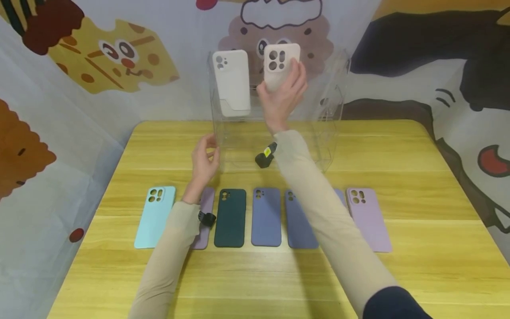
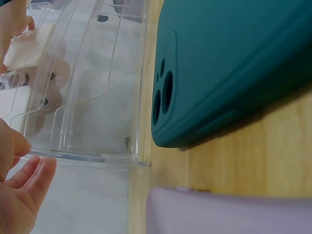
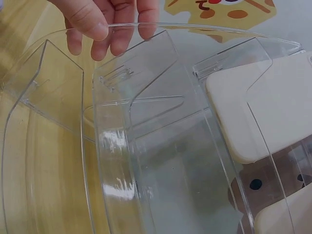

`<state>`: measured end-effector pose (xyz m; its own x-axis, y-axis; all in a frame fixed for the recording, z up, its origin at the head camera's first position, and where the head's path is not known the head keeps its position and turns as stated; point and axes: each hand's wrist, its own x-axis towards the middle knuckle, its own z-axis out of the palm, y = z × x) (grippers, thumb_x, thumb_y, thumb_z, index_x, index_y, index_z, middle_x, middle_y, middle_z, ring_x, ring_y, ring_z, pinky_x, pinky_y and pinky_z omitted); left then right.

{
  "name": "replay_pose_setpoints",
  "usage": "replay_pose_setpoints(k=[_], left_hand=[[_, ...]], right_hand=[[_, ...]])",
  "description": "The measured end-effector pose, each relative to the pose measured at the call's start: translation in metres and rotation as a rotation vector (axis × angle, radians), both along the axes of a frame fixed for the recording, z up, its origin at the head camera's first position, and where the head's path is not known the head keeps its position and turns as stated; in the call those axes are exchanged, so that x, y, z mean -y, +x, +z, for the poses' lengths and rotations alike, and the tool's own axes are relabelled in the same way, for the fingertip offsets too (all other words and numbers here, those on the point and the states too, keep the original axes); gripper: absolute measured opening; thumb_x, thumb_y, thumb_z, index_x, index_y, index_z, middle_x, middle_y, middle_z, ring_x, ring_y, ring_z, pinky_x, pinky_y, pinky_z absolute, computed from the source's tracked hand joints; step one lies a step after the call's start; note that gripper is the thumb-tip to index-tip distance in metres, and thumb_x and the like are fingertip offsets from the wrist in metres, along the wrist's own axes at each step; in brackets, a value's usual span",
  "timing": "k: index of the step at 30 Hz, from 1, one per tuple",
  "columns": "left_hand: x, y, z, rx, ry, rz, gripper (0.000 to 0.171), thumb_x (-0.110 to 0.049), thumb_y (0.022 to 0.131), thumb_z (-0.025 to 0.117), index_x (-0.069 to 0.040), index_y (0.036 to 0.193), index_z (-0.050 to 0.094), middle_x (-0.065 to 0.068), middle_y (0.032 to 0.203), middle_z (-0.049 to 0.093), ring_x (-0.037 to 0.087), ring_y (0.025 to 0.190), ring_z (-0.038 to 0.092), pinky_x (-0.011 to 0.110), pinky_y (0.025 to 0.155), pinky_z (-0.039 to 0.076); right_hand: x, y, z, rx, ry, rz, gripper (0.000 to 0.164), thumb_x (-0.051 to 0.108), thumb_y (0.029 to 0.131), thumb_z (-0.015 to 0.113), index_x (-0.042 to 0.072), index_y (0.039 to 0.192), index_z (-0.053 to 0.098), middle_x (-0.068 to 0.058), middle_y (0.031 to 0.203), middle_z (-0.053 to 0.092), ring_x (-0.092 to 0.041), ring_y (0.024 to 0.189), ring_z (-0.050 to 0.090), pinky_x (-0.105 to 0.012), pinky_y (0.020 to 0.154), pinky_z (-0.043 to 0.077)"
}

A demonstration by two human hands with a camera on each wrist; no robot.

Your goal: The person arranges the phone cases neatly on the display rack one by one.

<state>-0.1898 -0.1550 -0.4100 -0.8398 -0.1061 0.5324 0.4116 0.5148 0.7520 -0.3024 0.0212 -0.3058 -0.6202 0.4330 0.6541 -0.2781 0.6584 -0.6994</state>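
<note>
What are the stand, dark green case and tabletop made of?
Stand: clear glossy plastic, likely acrylic; see-through with sharp highlights.
Dark green case: matte, perhaps silicone or soft-touch plastic; no sharp glare.
Tabletop: wood or wood-look laminate; streaky grain, soft sheen.

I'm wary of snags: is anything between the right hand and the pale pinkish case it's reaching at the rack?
Nothing visible: the right hand already grips the pale pinkish case at the upper part of the clear rack. The white case beside it stands apart.
</note>
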Motion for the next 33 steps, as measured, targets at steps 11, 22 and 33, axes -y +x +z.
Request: replay_pose_setpoints(k=[11,22,33], left_hand=[[-0.001,0.001,-0.003,-0.011,0.004,-0.012,0.034,0.011,0.085,0.054,0.013,0.118,0.049,0.029,0.104,0.056,0.037,0.095,0.059,0.043,0.075,0.059],[-0.001,0.0,-0.001,-0.011,0.006,-0.001,0.033,0.012,0.084,0.054,0.014,0.117,0.05,0.028,0.103,0.057,0.038,0.094,0.059,0.042,0.075,0.06],[0.0,0.002,0.0,-0.019,-0.021,0.002,0.032,0.009,0.086,0.055,0.013,0.117,0.05,0.027,0.103,0.057,0.036,0.094,0.06,0.042,0.075,0.06]], right_hand=[[-0.014,0.011,-0.001,0.052,-0.03,0.14,0.084,0.021,0.07,0.077,0.006,0.141,0.034,-0.014,0.147,0.025,-0.018,0.132,0.023,-0.027,0.11,0.02],[-0.046,0.04,0.0,0.037,-0.007,0.296,0.078,0.016,0.075,0.075,0.003,0.139,0.033,-0.016,0.147,0.024,-0.013,0.136,0.017,-0.021,0.114,0.007],[-0.067,0.07,-0.009,-0.039,0.039,0.509,0.065,0.005,0.078,0.071,-0.008,0.133,0.038,-0.023,0.136,0.038,-0.022,0.128,0.034,-0.024,0.113,0.024]])
